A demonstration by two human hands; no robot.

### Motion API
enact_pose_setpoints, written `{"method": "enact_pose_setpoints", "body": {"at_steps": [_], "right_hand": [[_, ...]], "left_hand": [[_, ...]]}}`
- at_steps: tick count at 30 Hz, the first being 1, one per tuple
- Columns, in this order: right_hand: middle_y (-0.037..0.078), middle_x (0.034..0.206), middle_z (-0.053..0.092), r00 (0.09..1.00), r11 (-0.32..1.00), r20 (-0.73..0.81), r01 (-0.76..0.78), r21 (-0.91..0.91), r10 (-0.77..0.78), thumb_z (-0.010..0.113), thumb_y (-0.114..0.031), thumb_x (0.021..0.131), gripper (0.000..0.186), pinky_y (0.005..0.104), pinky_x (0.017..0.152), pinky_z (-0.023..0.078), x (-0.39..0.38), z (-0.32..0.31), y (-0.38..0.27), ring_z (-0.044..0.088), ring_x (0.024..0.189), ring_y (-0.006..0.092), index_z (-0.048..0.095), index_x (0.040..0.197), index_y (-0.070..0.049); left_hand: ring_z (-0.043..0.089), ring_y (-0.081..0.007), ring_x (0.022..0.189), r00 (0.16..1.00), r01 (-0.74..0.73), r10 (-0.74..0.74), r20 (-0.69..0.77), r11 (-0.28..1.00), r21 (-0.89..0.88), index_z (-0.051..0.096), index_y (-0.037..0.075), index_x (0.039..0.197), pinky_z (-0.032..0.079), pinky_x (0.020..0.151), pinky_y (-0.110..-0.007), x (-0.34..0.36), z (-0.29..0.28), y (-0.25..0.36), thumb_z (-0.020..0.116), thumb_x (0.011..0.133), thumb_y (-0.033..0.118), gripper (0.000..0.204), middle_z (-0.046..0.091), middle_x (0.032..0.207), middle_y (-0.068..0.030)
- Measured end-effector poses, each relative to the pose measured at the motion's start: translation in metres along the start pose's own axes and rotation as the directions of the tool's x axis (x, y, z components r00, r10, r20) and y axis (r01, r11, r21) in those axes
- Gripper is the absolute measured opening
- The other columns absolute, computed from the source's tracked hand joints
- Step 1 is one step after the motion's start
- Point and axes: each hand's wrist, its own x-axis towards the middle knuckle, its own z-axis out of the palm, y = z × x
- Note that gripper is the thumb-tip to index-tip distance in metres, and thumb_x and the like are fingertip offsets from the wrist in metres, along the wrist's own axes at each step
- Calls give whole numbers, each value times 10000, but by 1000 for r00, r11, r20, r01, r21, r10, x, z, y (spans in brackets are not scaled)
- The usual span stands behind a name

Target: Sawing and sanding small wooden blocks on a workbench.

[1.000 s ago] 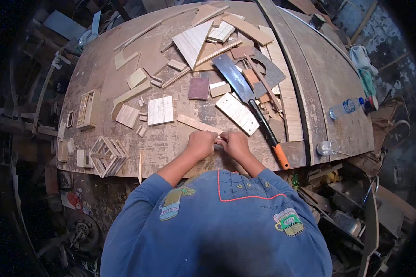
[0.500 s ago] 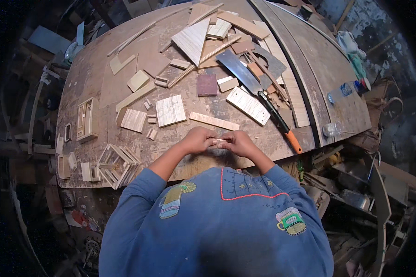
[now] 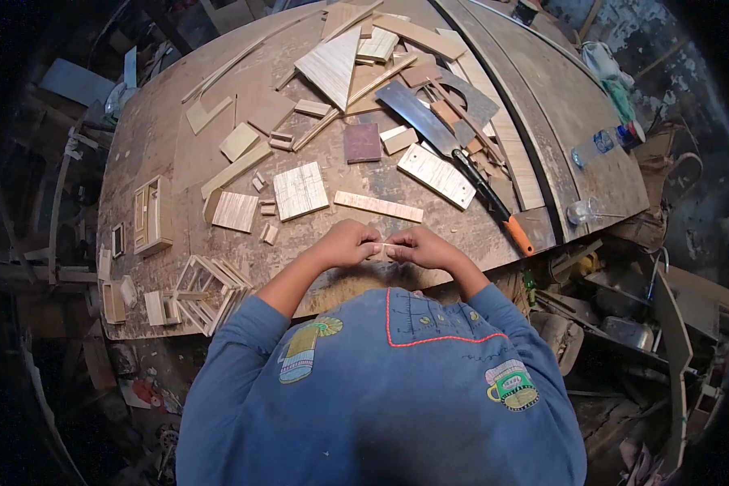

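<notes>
Both hands meet close to my chest, just over the near edge of the worktable (image 3: 300,275). My left hand (image 3: 353,244) and my right hand (image 3: 417,247) pinch a small pale piece of wood (image 3: 384,251) between thumbs and fingers. The fingertips cover most of it, so its full shape is hidden. Just beyond the hands lies a narrow wooden strip (image 3: 378,206). A square wooden block (image 3: 301,191) rests to its left, and a smaller square piece (image 3: 236,211) with a tiny wooden part (image 3: 269,234) lies further left.
A handsaw (image 3: 454,150) with a black and orange handle lies at the right, near a drilled board (image 3: 436,176). A purple-brown sandpaper square (image 3: 362,143) sits mid-table. Miniature wooden furniture (image 3: 153,215) and small frames (image 3: 211,293) stand left. Plastic bottles (image 3: 603,142) lie far right.
The hands stay together on the small wood piece; the fingers have shifted slightly around it. The view has moved a little, and the things on the table keep their places.
</notes>
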Motion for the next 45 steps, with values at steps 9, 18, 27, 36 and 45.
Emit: {"method": "enact_pose_setpoints", "body": {"at_steps": [9,18,27,36,45], "right_hand": [[108,813,694,990,995,-140,-43,-91,30,697,-221,822,254,322,701,500,8,-39,17,645,743,190,701,993,-33],[88,852,695,994,967,-30,95,-238,-105,755,-188,793,217,290,701,490,-8,-95,-4,632,787,135,708,923,-21],[132,924,683,979,995,-189,58,-86,-74,720,-220,827,236,320,737,493,-7,-125,30,643,861,208,693,959,-26],[211,1103,566,834,525,-540,-410,-746,-115,651,-114,801,614,464,772,506,-43,-159,96,573,991,375,414,1353,15],[292,934,614,920,869,-371,-79,-488,-124,573,-119,869,395,518,735,481,-98,-122,77,595,855,471,503,1248,-32]], "left_hand": [[634,-250,716,992,39,-35,-123,999,33,637,45,1036,489,658,-357,20,25,-6,640,821,272,313,658,823,-139],[609,-96,652,906,423,-312,287,624,-657,650,19,1046,484,581,-235,41,22,23,477,978,350,379,666,787,-47],[617,-139,649,961,266,-267,67,842,-470,647,2,936,494,583,-280,54,50,16,568,930,180,195,657,762,-53],[606,-391,801,768,441,-294,-569,887,137,656,48,915,491,696,-446,48,84,24,642,821,157,145,613,865,-149],[620,-358,778,642,599,-358,-678,786,152,674,64,959,495,677,-448,12,109,17,646,815,157,174,611,855,-144]]}}
